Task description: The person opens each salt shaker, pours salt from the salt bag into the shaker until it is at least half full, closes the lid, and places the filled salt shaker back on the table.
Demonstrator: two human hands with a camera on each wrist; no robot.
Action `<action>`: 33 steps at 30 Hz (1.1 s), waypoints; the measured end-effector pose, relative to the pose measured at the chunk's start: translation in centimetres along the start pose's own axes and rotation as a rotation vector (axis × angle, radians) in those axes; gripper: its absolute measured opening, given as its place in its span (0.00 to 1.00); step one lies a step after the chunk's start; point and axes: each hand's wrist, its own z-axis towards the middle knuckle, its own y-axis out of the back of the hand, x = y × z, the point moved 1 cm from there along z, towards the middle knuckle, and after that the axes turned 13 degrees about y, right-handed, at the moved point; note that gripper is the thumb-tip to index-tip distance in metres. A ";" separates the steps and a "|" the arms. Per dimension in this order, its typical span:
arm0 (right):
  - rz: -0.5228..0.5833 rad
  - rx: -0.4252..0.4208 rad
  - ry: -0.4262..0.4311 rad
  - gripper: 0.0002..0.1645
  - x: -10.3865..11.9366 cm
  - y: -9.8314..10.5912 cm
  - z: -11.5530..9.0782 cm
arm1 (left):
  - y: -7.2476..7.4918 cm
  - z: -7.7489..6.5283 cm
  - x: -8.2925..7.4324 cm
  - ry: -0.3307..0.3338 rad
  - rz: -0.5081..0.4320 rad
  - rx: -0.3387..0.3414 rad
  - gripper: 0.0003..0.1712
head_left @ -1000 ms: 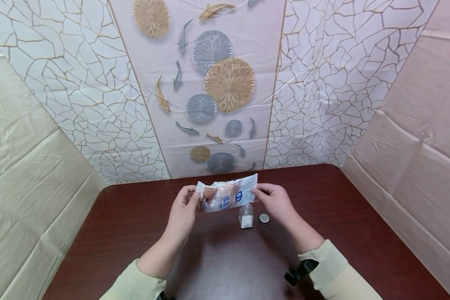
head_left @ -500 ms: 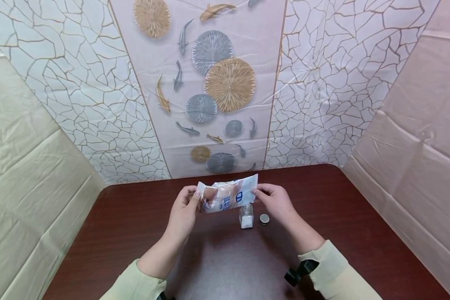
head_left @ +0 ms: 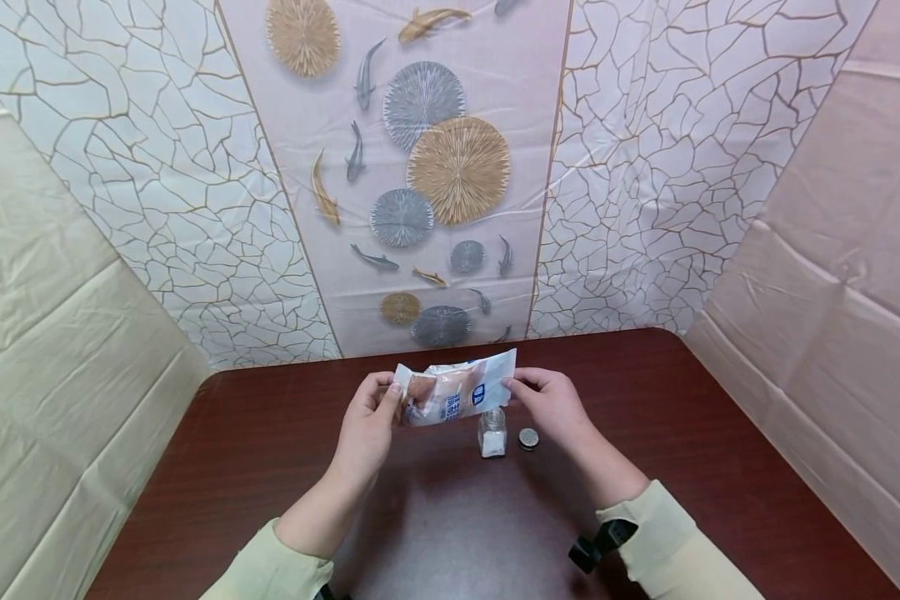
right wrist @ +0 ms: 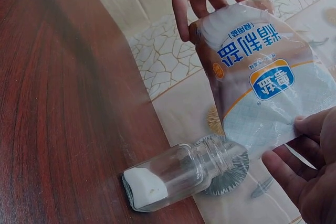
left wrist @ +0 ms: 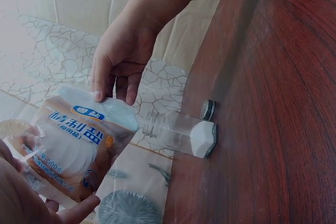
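Note:
A bag of salt, printed brown, white and blue, is held aloft between both hands. My left hand grips its bulkier left end, thumb in front. At the pale right end, my right hand pinches the bag's edge. Just beneath that end stands an uncapped glass jar, upright on the table. White salt covers its bottom part. In the right wrist view, a lower corner of the bag meets the jar's mouth; whether salt is flowing cannot be made out. A round metal lid lies right of the jar.
The dark red-brown table carries the jar and lid. Behind it hangs a patterned cloth with fish and discs, and plain beige cloths flank both sides. A black wrist device sits at the right sleeve.

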 end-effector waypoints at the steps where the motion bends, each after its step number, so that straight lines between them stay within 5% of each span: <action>1: -0.001 -0.001 0.000 0.14 0.0 0.0 0.0 | 0.0 0.0 0.0 0.000 -0.003 0.001 0.09; 33: -0.004 -0.001 -0.015 0.14 0.4 -0.1 0.0 | 0.1 -0.2 -0.1 -0.002 -0.012 0.004 0.10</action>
